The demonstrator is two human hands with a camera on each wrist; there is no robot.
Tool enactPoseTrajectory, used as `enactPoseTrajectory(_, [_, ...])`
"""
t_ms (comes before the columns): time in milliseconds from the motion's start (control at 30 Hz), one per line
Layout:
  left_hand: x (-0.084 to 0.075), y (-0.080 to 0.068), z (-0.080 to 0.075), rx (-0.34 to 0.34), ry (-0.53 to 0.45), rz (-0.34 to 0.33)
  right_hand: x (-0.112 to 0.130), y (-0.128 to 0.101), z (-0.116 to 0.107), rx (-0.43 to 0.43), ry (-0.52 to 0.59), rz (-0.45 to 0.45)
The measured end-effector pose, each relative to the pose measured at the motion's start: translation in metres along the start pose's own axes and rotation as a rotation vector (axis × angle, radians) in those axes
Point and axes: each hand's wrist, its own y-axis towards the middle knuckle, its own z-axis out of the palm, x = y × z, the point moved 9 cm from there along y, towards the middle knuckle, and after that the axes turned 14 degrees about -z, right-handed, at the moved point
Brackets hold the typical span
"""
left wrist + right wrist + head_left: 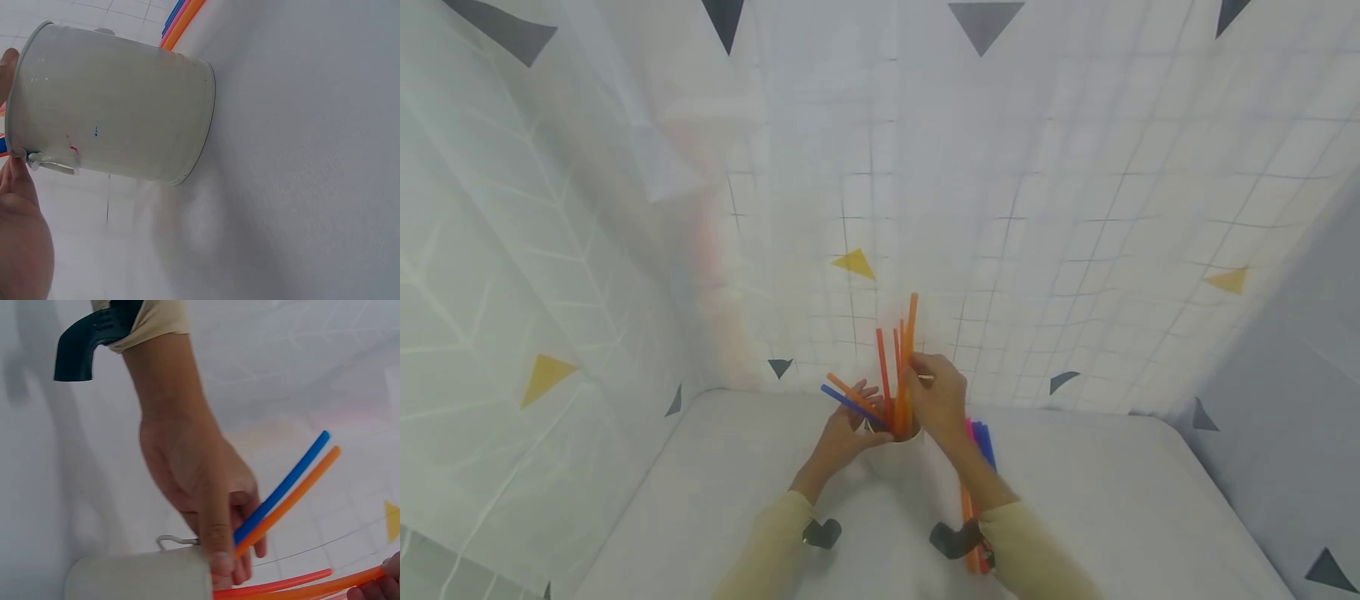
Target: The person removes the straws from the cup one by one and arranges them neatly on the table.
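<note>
A white round metal bucket (119, 103) stands by the middle of the white table's (1112, 492) far edge. The left hand (842, 433) is half open, touching its rim, with one blue and one orange plastic straw (287, 481) leaning there. The right hand (938, 396) pinches a long orange plastic straw (912, 321) over it. Thin red straws (882, 358) poke up. More colourful straws (984, 446) lie toward the table's right edge.

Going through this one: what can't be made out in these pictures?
Lower ends of the sticks in the bucket: head view, hidden by its near wall.
Middle of the loose bundle: head view, behind the right forearm.
Most of the right hand: right wrist view, cut off by the frame edge.
Blue mark on the bucket: left wrist view, too small to read.
</note>
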Motion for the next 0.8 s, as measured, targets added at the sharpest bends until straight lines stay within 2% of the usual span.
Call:
enactPoseTrajectory(167, [0.001, 0.003, -0.001, 0.006, -0.016, -0.002, 0.018, 0.014, -0.02, -0.072, 0.08, -0.079])
enactPoseTrajectory(333, [0.003, 0.006, -0.002, 0.006, -0.02, 0.012, 0.036, 0.027, -0.039, -0.072, 0.09, -0.062])
enactPoseTrajectory(567, [0.002, 0.007, -0.004, 0.022, -0.024, 0.04, 0.041, 0.04, -0.065, -0.093, -0.009, -0.082])
enactPoseTrajectory(800, [0.005, 0.009, -0.006, 0.015, -0.01, 0.044, 0.027, 0.038, -0.087, -0.083, -0.089, -0.035])
